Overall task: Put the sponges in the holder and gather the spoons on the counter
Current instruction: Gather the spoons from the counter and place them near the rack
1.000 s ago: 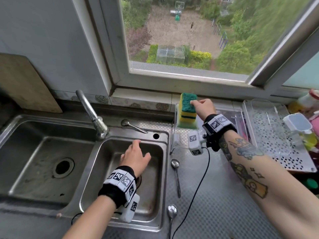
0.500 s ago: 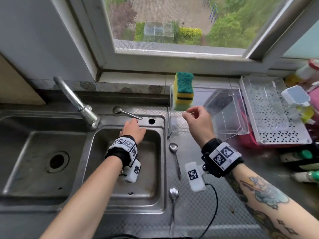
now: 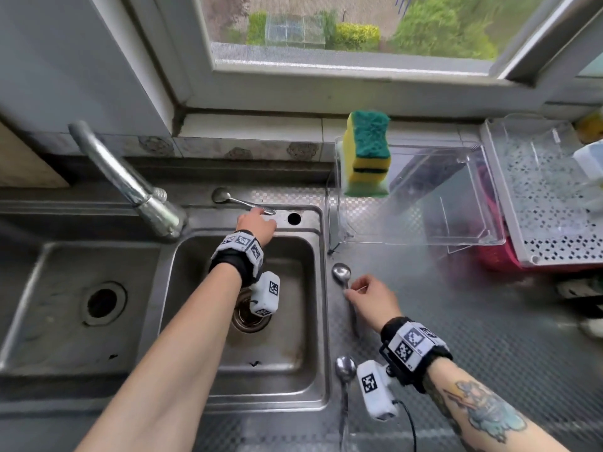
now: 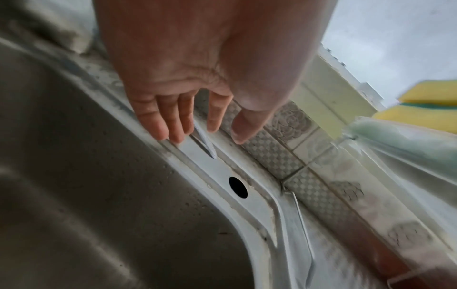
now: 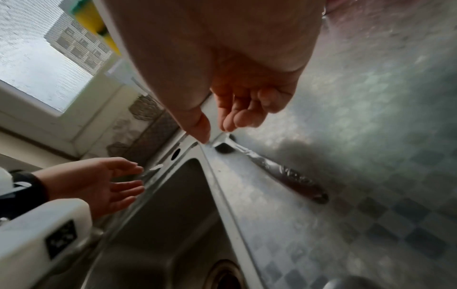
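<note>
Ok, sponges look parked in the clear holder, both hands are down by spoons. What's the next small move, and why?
Probably close the right hand on the middle steel spoon beside the sink: thumb and fingertips sit at its neck but have not visibly pinched it. The left hand hovers open over the handle of the rear steel spoon and can follow.

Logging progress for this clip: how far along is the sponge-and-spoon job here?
Done: the sponges stand in the clear holder. In hand: the left hand reaches, fingers open, for the spoon behind the sink; the right hand is closing its fingertips on the spoon beside the sink. Left: the nearest spoon lies untouched, and none are gathered yet.
</note>
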Motion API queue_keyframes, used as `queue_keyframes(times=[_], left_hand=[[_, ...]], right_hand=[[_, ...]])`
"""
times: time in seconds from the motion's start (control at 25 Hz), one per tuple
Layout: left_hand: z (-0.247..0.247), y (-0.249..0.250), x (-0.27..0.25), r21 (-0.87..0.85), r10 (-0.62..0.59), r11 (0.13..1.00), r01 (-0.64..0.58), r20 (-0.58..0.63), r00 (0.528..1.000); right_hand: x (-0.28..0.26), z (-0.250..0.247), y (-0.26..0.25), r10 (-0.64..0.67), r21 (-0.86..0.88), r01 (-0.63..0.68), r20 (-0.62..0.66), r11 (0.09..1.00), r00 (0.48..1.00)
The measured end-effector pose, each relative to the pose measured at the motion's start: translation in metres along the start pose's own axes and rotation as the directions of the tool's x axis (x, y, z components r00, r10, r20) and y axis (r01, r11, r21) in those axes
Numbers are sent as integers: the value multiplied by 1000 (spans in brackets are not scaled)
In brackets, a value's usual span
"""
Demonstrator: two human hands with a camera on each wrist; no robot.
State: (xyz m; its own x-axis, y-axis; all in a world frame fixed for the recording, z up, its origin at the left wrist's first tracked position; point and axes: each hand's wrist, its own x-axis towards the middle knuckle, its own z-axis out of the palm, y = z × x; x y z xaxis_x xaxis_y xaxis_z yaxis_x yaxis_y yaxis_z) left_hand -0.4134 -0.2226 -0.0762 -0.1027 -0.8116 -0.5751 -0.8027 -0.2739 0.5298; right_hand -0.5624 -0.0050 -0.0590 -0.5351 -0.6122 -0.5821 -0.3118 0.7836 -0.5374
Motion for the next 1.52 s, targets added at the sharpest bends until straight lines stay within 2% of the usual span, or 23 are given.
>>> queue_keyframes(times=[0.12,0.24,0.4,0.48,0.68,0.84,0.92,1.04,1.2,1.4,1.52], left_hand=[[4,-7,33,-230,-48,972,41,-27,998],[12,-17,69,-362,-100,929,76,-46,994],[-2,-1,52,-508,-180,854,116,-78,981],[-3,-2,52,-525,-226,841,128,-127,966],[1,-13,42,-532,-218,845,53,-253,942],[-6,-12,15,-493,-169,869,-38,-367,915],[-7,-16,-7,-473,-132,879,-60,-363,922],[4,-26,-44,-431,-33,896,-103,-297,954],[37,-49,-112,-449,68,886,-117,-124,990],[78,-77,-181,-453,70,891,-21,92,993],[101,-96,-202,-363,78,932,-6,184,980]], right_hand=[[17,11,12,43,-55,-43,-10,998,999],[25,16,18,34,-158,-34,-6,987,999],[27,18,21,54,-175,-54,-5,983,999],[26,19,22,49,-175,-49,-3,983,999],[24,19,18,71,-148,-69,8,986,997],[18,17,16,72,-112,-69,25,991,997],[15,15,17,56,-60,-53,41,997,998],[6,12,22,39,70,-42,31,997,999],[-22,21,41,64,92,-73,97,993,993],[-71,33,70,107,96,-128,203,987,973],[-88,40,87,144,97,-168,212,981,967]])
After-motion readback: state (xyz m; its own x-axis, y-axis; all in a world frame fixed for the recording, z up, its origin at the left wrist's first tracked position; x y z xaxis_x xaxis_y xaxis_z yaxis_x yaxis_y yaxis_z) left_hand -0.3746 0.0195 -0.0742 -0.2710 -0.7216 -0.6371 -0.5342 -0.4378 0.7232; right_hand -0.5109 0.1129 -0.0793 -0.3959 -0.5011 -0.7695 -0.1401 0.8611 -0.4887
